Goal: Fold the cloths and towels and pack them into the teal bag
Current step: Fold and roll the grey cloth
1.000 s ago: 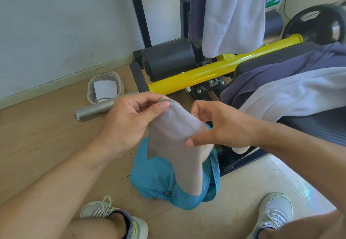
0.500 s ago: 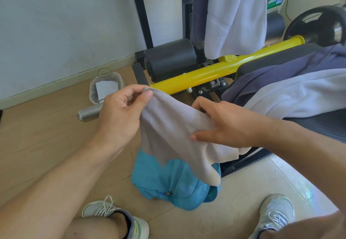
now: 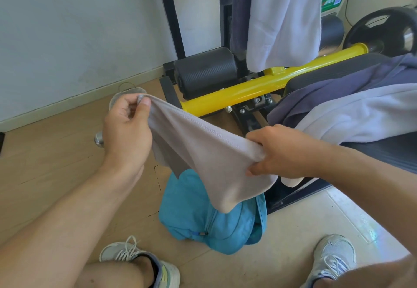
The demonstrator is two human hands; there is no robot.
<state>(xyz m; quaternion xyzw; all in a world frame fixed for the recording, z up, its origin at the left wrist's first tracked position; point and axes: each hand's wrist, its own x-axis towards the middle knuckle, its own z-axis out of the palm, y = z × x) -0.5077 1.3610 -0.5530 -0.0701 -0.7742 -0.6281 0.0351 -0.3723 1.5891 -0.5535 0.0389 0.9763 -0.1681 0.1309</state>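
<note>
Seen from above, looking down past two bare forearms. Held up between both hands, a beige cloth (image 3: 203, 152), stretched along its top edge and sagging below. Left hand (image 3: 126, 134) raised at the cloth's upper left corner, grip clamped there by thumb against curled fingers. Right hand (image 3: 277, 154) lower, at the cloth's right end, grip closed round a bunched fold of fabric. Hanging lower edge of the cloth draped just over a teal bag (image 3: 209, 217) slumped on the wooden floor (image 3: 56, 152), zip pull facing the viewer.

Behind the hands, a weight bench (image 3: 383, 150) with a black padded top running off to the right. Spread on the bench, toward its near edge, a white towel (image 3: 361, 116); touching it on the far side, a purple-grey cloth (image 3: 327, 91). In front of those, a yellow bar (image 3: 259, 89) slanting up to the right, ending near a black weight plate (image 3: 383, 30). Above the bar, a second white towel (image 3: 284, 17) hanging from the black frame, beside another purple-grey cloth (image 3: 239, 10). Below these, a black roller pad (image 3: 205, 71).

Near the left hand, partly hidden, a metal bottle (image 3: 99, 140) lying on the floor. At the bottom, two pale sneakers, left (image 3: 140, 258) and right (image 3: 334, 258), on either side of the bag.
</note>
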